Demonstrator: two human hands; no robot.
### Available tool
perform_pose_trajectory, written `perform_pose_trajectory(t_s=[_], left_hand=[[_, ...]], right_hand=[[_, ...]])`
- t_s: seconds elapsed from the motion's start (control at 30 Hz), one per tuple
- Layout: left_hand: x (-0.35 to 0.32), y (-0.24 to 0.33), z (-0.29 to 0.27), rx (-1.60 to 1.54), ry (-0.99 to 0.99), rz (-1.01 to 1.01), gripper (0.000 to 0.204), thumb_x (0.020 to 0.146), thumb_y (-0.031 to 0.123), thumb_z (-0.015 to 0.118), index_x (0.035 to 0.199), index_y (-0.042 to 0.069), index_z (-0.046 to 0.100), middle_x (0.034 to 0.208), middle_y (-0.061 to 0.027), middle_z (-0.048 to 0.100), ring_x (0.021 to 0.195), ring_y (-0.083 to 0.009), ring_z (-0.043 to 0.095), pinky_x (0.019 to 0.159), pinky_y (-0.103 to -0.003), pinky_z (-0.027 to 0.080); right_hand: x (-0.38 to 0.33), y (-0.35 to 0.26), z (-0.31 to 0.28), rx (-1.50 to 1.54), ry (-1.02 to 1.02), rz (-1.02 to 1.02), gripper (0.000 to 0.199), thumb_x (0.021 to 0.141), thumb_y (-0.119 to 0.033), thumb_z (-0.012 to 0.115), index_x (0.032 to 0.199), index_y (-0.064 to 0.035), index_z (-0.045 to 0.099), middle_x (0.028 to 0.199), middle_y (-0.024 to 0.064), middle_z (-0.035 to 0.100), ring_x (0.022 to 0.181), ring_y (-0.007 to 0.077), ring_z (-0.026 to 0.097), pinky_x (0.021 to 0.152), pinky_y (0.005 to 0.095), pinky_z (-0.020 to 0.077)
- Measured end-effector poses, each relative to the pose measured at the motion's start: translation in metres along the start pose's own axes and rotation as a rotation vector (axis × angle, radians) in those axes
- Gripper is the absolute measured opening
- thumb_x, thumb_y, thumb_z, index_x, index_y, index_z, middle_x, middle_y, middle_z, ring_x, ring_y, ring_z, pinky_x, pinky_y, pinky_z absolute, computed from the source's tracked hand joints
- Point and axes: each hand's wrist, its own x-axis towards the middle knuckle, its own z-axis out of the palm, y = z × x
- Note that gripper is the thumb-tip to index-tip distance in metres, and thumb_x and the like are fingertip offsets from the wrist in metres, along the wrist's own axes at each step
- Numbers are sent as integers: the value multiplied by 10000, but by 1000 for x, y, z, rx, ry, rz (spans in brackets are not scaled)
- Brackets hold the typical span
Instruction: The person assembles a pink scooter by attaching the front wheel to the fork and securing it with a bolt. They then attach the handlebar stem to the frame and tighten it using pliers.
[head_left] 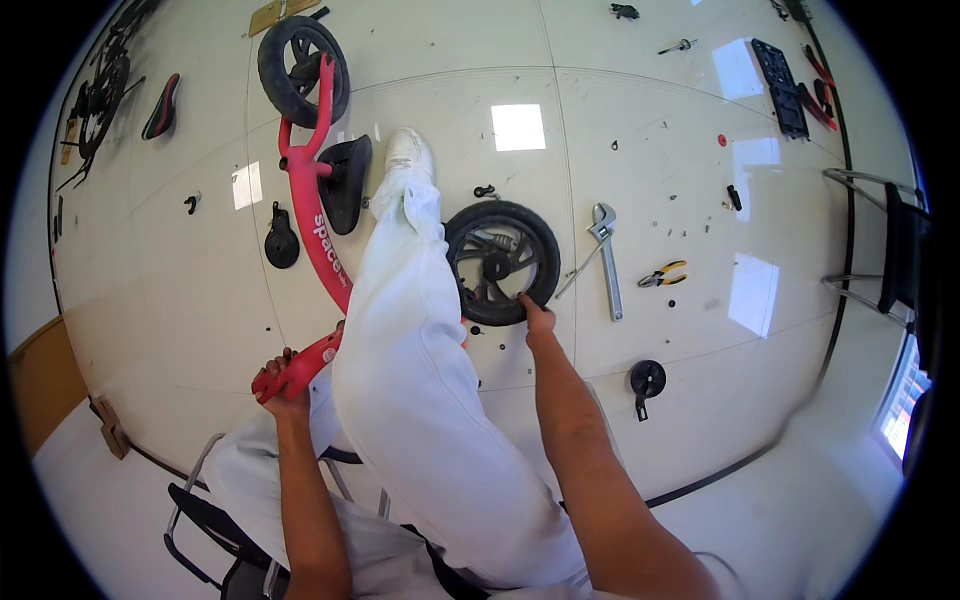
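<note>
Wheel (502,262) upright on floor beside outstretched leg, right hand (535,316) pinching its tyre; left hand (285,388) clenched on red frame (318,240). Best keep frame steady, guide wheel squarely toward it.

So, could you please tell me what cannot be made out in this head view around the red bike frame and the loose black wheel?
- Red bike frame: middle stretch hidden behind the white-trousered leg.
- Loose black spoked wheel: left edge behind that leg.
- Right hand: fingertips at the tyre; grip unclear.
- Left hand: fingers wrap the frame's end.
- Small screws: too small to tell apart.
</note>
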Motion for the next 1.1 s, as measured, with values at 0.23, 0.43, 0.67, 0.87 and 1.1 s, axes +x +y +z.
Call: perform_pose_trajectory(t_s=[0.23, 0.43, 0.67, 0.87, 1.1], left_hand=[[-1, 1, -10, -63, 45, 5, 266, 851, 245, 448, 784, 12, 556, 858, -155, 615, 1043, -340, 540, 989, -441, 371], [-42, 16, 30, -98, 85, 21, 381, 887, 332, 428, 1065, 14, 540, 1165, -117, 581, 1109, -255, 504, 1012, -381, 329], [-55, 25, 3, 489, 101, 109, 347, 895, 255, 542, 1210, 114, 515, 1198, 12, 564, 1057, -108, 498, 889, -299, 374], [-31, 20, -12, 939, 169, 224, 281, 857, 82, 468, 1127, 79, 547, 989, -8, 567, 788, -96, 534, 612, -226, 428], [-38, 10, -11, 954, 189, 381, 308, 805, 60, 483, 1091, -3, 577, 1030, -147, 626, 945, -252, 596, 834, -320, 453]], right_hand=[[-45, -74, -44, -106, -8, -408, 417, 663, -264, 778, 899, 57, 655, 773, 112, 655, 710, 182, 606, 683, 309, 470], [-88, -130, -93, -167, 77, -565, 385, 650, -253, 782, 837, 52, 640, 753, 121, 650, 667, 187, 605, 645, 320, 473], [-176, -188, -116, -251, 325, -864, 388, 602, -258, 788, 759, 39, 595, 750, 166, 609, 689, 299, 607, 654, 379, 472], [-302, -239, -142, -270, 437, -1146, 365, 604, -222, 780, 718, 28, 540, 782, 154, 526, 705, 333, 550, 651, 423, 449], [-436, -268, -156, -277, 415, -1454, 290, 604, -124, 749, 723, 15, 524, 788, 126, 492, 691, 313, 529, 622, 402, 437]])
